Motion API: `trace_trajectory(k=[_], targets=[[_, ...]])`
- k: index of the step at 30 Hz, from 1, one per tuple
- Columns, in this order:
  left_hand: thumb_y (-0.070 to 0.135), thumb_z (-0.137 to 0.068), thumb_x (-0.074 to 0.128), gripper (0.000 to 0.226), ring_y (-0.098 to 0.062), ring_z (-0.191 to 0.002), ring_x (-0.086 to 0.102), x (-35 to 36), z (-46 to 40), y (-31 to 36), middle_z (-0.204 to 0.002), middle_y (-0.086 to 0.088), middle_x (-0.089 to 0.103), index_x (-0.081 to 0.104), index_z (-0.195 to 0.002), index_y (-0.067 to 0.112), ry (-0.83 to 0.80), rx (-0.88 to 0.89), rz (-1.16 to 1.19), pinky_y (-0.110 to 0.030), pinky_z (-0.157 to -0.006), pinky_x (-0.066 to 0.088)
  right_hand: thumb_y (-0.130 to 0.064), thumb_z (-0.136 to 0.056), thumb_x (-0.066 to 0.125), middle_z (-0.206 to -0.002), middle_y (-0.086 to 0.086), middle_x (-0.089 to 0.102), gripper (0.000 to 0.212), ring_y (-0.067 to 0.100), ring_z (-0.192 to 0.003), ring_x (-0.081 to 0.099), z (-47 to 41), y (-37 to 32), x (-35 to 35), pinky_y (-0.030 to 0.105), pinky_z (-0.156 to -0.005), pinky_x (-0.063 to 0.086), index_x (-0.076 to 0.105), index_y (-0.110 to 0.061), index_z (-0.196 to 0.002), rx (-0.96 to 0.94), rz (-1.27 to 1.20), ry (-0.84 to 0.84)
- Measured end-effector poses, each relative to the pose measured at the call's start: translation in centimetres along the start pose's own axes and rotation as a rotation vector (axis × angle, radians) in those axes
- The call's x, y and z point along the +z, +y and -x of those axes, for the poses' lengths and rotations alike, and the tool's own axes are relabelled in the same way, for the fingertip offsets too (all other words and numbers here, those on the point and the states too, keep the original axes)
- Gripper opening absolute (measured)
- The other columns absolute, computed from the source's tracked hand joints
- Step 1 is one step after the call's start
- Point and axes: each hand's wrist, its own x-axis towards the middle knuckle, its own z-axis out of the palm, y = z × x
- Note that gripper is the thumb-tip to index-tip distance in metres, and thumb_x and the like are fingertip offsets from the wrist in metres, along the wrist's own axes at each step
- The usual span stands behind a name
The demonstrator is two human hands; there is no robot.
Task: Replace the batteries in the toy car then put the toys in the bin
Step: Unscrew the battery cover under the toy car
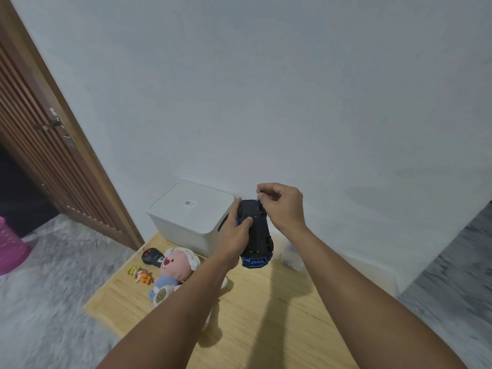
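I hold a blue toy car (257,237) upside down above the wooden table (266,302), its black underside facing me. My left hand (235,235) grips the car's left side with the thumb pressed on the underside. My right hand (282,206) is at the car's far end, its fingertips pinching something small there; what it is cannot be made out. A white lidded bin (191,217) stands against the wall behind the car. A pink plush toy (173,272), a small orange figure (141,275) and a black remote (151,257) lie on the table's left part.
A clear plastic container (291,255) sits on the table near the wall, right of the car. A brown slatted door (40,145) stands at the left, with a pink basket (10,249) on the grey carpet (53,288).
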Motion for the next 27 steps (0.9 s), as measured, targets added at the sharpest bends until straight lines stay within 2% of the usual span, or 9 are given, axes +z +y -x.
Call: trace_trajectory(k=[4,6,12,17,22,27], targets=[[0.017,-0.099,0.048,0.05,-0.016,-0.101,0.064,0.15,0.19,0.22,-0.11,0.019,0.057,0.036,-0.14,0.042,-0.013,0.027,0.0,-0.038,-0.086,0.058,-0.013,-0.08,0.076,-0.087,-0.009,0.073,0.013,0.007,-0.08,0.07,0.11,-0.14,0.23,0.029,-0.077,0.059,0.076,-0.021,-0.09,-0.005,-0.027,0.019],[0.015,-0.099,0.047,0.04,-0.018,-0.097,0.064,0.16,0.36,0.42,-0.107,0.015,0.058,0.044,-0.128,0.043,-0.012,0.043,-0.015,-0.037,-0.08,0.059,-0.011,-0.081,0.074,-0.084,-0.009,0.073,0.012,0.007,-0.079,0.069,-0.06,-0.18,0.28,0.028,-0.077,0.058,0.076,-0.021,-0.087,-0.008,-0.024,0.028],[0.013,-0.096,0.047,0.033,-0.033,-0.102,0.063,0.25,0.54,0.62,-0.115,0.003,0.058,0.051,-0.104,0.045,0.019,0.051,-0.012,-0.052,-0.081,0.058,-0.006,-0.087,0.066,-0.087,-0.007,0.072,0.015,0.006,-0.083,0.07,-0.14,-0.09,0.16,0.023,-0.081,0.056,0.075,-0.013,-0.096,-0.009,0.006,0.017],[0.013,-0.096,0.047,0.032,-0.029,-0.1,0.064,0.43,0.67,0.74,-0.116,0.003,0.057,0.05,-0.104,0.044,0.023,0.056,-0.014,-0.048,-0.08,0.059,-0.012,-0.083,0.073,-0.088,-0.011,0.072,0.012,0.005,-0.082,0.069,0.02,-0.12,0.32,0.025,-0.079,0.056,0.076,-0.019,-0.091,-0.023,-0.027,0.022],[0.011,-0.098,0.046,0.03,-0.024,-0.091,0.065,0.5,0.81,0.8,-0.115,0.004,0.057,0.049,-0.108,0.039,0.016,0.047,0.006,-0.037,-0.07,0.059,-0.007,-0.087,0.066,-0.086,-0.006,0.071,0.012,0.003,-0.08,0.067,-0.18,-0.01,0.27,0.021,-0.078,0.056,0.07,-0.017,-0.092,-0.035,-0.013,0.029],[0.011,-0.098,0.046,0.03,-0.027,-0.095,0.065,0.51,0.86,0.96,-0.116,0.002,0.057,0.048,-0.109,0.039,0.011,0.045,0.009,-0.04,-0.072,0.059,-0.01,-0.085,0.069,-0.087,-0.009,0.072,0.011,0.002,-0.079,0.068,-0.08,-0.14,0.1,0.018,-0.075,0.054,0.073,-0.017,-0.091,-0.04,0.009,0.025]])
